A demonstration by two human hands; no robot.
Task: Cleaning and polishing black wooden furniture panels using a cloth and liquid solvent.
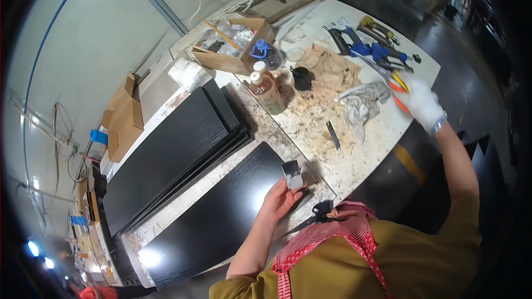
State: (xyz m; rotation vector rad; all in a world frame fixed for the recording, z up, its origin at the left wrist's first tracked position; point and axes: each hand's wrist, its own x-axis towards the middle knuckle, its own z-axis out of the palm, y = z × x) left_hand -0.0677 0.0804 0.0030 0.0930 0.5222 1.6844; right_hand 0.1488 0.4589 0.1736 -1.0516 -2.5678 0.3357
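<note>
Left fingers (278, 187) pinch a likely lightweight grey pad (294, 181) low down; gloved right fingers (409, 97) grip an orange-handled tool (398, 84) at the desk's (366, 158) right edge.

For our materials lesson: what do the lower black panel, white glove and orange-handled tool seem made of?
Lower black panel: probably wood or wood-effect board, satin; fine grain lines, glare. White glove: likely knitted fabric, matte; soft-looking surface. Orange-handled tool: perhaps metal, greyish blades; plastic grips, brightly coloured.

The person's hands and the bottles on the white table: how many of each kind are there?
Bare left hand: 1
White-gloved right hand: 1
Brownish bottles with pale caps: 2
See-through bottle with blue top: 1
Total: 5
</note>
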